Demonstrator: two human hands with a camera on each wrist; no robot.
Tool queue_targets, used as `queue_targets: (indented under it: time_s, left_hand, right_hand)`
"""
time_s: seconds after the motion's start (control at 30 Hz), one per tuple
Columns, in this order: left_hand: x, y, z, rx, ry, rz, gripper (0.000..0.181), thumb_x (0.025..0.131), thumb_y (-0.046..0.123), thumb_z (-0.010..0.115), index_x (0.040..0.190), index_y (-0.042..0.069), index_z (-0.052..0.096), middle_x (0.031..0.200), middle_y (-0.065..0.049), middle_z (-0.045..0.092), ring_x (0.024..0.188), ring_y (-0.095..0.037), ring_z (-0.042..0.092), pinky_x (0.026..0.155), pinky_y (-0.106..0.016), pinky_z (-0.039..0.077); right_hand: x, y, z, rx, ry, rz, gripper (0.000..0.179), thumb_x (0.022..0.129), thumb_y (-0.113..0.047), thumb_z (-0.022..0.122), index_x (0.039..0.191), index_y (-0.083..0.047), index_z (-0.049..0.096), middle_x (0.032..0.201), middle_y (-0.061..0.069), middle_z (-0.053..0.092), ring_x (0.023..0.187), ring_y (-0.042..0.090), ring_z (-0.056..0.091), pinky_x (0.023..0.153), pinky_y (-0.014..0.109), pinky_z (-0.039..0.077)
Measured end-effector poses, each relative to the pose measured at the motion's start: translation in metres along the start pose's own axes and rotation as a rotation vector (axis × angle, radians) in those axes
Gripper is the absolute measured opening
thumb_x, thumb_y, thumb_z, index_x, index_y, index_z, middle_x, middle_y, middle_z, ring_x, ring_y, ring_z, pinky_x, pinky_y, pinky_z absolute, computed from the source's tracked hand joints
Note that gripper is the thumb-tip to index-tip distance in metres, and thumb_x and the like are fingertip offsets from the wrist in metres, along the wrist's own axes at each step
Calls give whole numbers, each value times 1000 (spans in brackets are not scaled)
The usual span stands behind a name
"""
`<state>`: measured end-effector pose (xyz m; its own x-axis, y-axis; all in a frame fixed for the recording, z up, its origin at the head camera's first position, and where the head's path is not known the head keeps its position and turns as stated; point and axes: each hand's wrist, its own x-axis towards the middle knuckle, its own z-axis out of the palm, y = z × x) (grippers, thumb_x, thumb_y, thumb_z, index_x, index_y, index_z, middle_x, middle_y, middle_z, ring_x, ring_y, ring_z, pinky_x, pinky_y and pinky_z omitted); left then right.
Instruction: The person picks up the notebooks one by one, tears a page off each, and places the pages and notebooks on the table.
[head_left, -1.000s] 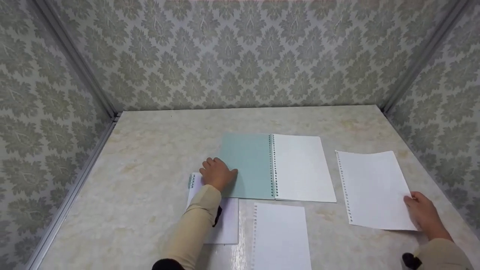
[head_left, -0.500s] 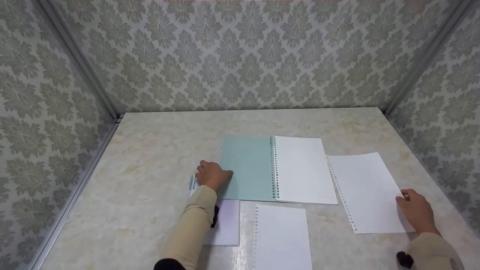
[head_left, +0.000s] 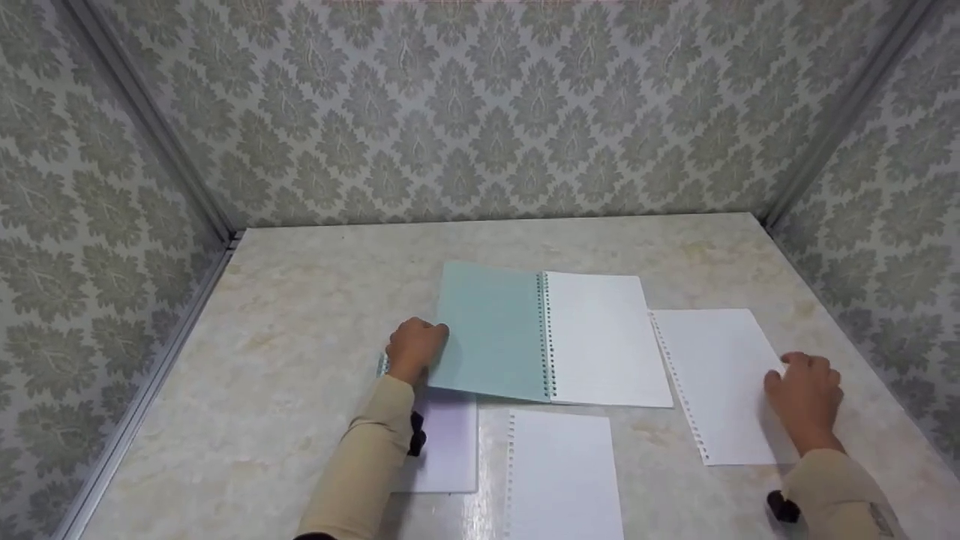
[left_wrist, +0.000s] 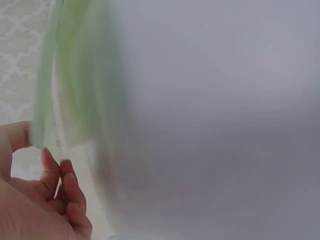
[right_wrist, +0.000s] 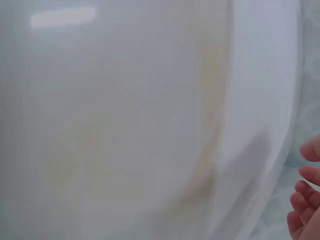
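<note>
An open spiral notebook (head_left: 607, 337) lies on the table, white pages to the right and its teal cover (head_left: 487, 330) to the left. My left hand (head_left: 414, 346) pinches the cover's left edge, which is raised off what lies below; the left wrist view has this edge between thumb and fingers. Over the right edge of a loose hole-punched sheet (head_left: 720, 382) hovers my right hand (head_left: 808, 397), its fingers relaxed. The right wrist view catches those fingers (right_wrist: 305, 200) apart from any paper. The sheet's left holes lie next to the notebook's page edge.
A second notebook with a pale lavender page (head_left: 448, 442) sits partly beneath the teal cover and left arm. Another loose punched sheet (head_left: 564, 472) lies at the front middle. Patterned wall panels (head_left: 480, 112) enclose the table (head_left: 315, 277) at the back and sides.
The right hand slid the loose sheet left against the notebook, then let it go. My left hand took hold of the teal cover's edge and lifted it slightly.
</note>
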<state>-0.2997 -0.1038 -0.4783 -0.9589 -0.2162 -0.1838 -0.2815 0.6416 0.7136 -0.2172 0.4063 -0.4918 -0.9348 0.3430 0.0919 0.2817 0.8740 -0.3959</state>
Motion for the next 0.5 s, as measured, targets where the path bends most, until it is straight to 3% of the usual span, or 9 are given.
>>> queue_targets:
  time_s: [0.1, 0.23, 0.33, 0.43, 0.5]
  left_hand:
    - [-1, 5, -4, -184, -9, 30, 28, 85, 31, 51, 90, 6, 62, 85, -5, 60, 77, -18, 51, 70, -29, 40]
    - [-3, 20, -4, -367, -1, 123, 23, 86, 27, 52, 83, 7, 62, 78, -3, 58, 70, -15, 47, 64, -26, 38]
    - [-8, 33, -4, -435, 11, 208, 19, 86, 25, 54, 77, 10, 61, 74, -1, 57, 69, -14, 46, 65, -26, 39]
    - [-14, 47, -3, -466, 19, 282, 18, 86, 23, 56, 74, 11, 59, 70, 0, 55, 66, -14, 49, 63, -26, 41]
    - [-18, 56, -1, -479, 14, 320, 18, 86, 23, 58, 73, 11, 59, 68, 1, 56, 63, -14, 51, 62, -26, 44]
  right_hand:
    - [-2, -43, 5, 31, 32, -169, 31, 91, -15, 47, 113, 6, 53, 117, 32, 44, 106, 48, 41, 84, 58, 34]
    - [-21, -107, 15, 57, -25, -418, 21, 91, -20, 55, 103, -4, 61, 102, 15, 58, 87, 29, 57, 72, 44, 46]
    - [-44, -158, 26, 55, -1, -628, 20, 87, -28, 62, 97, -11, 64, 86, 2, 63, 70, 14, 57, 59, 30, 46]
    - [-66, -207, 35, 29, 87, -838, 27, 82, -38, 67, 95, -14, 64, 76, -3, 64, 61, 7, 55, 51, 20, 42]
    - [-77, -236, 40, 4, 147, -936, 35, 80, -44, 66, 95, -13, 63, 73, -3, 63, 57, 6, 52, 48, 18, 40]
